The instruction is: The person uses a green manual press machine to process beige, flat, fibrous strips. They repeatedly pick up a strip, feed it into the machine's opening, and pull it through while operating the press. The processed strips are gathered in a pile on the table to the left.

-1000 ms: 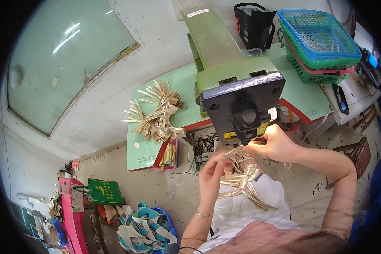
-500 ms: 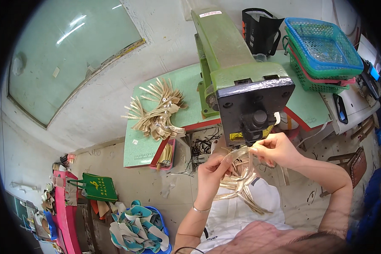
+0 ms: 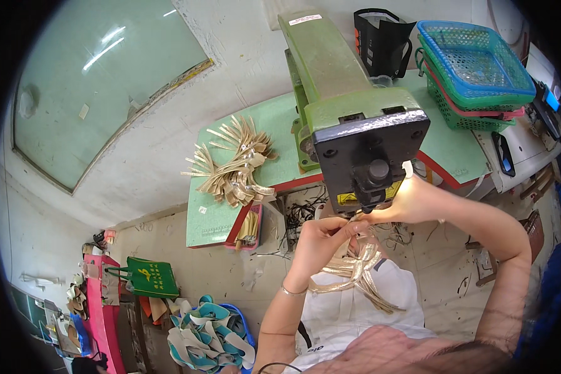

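A green machine (image 3: 336, 68) with a black front plate (image 3: 371, 146) stands before me, its tool end (image 3: 369, 196) pointing down over my hands. Just beneath it my left hand (image 3: 321, 246) is closed, thumb and fingers pinching a gold strap (image 3: 357, 218). From the right my right hand (image 3: 405, 204) meets it, fingers closed at the same strap; the machine head partly covers the fingertips and the work. On my white-clothed lap lies a bundle of shiny gold straps (image 3: 358, 274), loose ends toward me.
A pile of gold straps (image 3: 234, 165) lies on the green table (image 3: 209, 218). Stacked plastic baskets (image 3: 474, 68), a black bag (image 3: 380, 47) and a phone (image 3: 503, 154) are at the right. Lower left are a green bag (image 3: 151, 277) and a blue tub (image 3: 246, 324) of teal-and-white strips.
My hands have come closer together under the machine head. The right hand moved up toward the machine, and the strap held between them no longer shows as a wide loop.
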`<state>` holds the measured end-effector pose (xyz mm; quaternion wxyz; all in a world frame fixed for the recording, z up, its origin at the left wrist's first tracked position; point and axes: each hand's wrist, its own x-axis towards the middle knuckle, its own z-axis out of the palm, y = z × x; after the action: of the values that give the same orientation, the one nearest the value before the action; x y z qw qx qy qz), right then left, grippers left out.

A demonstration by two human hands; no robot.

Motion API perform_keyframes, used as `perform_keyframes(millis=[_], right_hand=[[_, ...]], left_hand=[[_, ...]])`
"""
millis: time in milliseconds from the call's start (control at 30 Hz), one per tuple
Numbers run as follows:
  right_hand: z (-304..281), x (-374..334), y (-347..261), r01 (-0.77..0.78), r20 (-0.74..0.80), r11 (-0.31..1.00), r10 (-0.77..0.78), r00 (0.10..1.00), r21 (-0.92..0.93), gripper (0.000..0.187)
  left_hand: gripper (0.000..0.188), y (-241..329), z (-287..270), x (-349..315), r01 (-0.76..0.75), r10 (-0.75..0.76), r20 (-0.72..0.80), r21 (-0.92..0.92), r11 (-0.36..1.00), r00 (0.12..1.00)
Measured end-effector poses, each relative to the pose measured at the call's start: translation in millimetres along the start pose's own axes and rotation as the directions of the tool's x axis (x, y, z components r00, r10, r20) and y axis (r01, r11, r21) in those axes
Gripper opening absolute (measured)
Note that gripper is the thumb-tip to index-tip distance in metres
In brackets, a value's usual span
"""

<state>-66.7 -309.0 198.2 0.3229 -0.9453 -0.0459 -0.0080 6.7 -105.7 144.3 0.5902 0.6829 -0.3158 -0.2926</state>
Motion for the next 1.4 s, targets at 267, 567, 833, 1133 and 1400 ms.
perform_keyframes(millis=[267,567,833,1133,1400], right_hand=[[-42,-23,26,-0.345,0.396,0.876,0.201,0.896,0.336,0.024],[-10,-20,19,-0.455,0.39,0.426,0.236,0.89,0.782,0.043],[-2,-17,8,-0.361,0.353,0.614,0.14,0.925,0.702,0.026],[10,-16,3,-0.321,0.275,0.605,0.172,0.946,0.729,0.023],[12,-14,-14,-0.294,0.139,0.723,0.268,0.953,0.625,0.025]], left_hand=[[0.02,-23,6,-17,-0.024,-0.026,-0.143,-0.337,0.941,0.989],[0.025,-25,11,-44,-0.101,-0.097,-0.391,-0.456,0.884,0.915],[0.026,-38,3,-63,-0.147,-0.141,-0.454,-0.541,0.828,0.88],[0.029,-41,0,-74,-0.146,-0.207,-0.496,-0.581,0.801,0.843],[0.02,-65,-10,-60,-0.051,-0.133,-0.555,-0.303,0.952,0.821]])
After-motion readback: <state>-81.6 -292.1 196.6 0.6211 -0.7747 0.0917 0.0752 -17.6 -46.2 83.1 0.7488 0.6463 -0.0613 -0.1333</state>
